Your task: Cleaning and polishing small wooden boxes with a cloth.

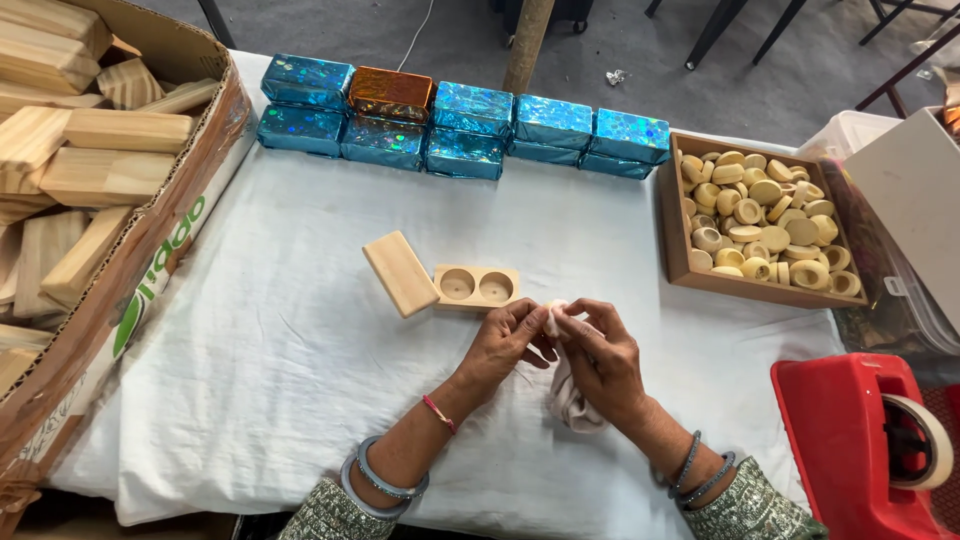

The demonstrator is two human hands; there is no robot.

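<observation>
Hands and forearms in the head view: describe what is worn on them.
Both hands are bare, without gloves. The left hand has a thin red thread at the wrist and two grey-blue bangles further up the forearm. The right hand has two or three thin grey-blue bangles above the wrist. Both sleeves are grey-green with a fine pale pattern, ending on the forearm.

head view, looking steeply down, table [300, 400] near

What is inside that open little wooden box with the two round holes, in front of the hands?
Both round hollows of the wooden box look empty, showing bare wood. Its lid is swung aside to the left. Whatever lies under the box on the white cloth is covered.
</observation>
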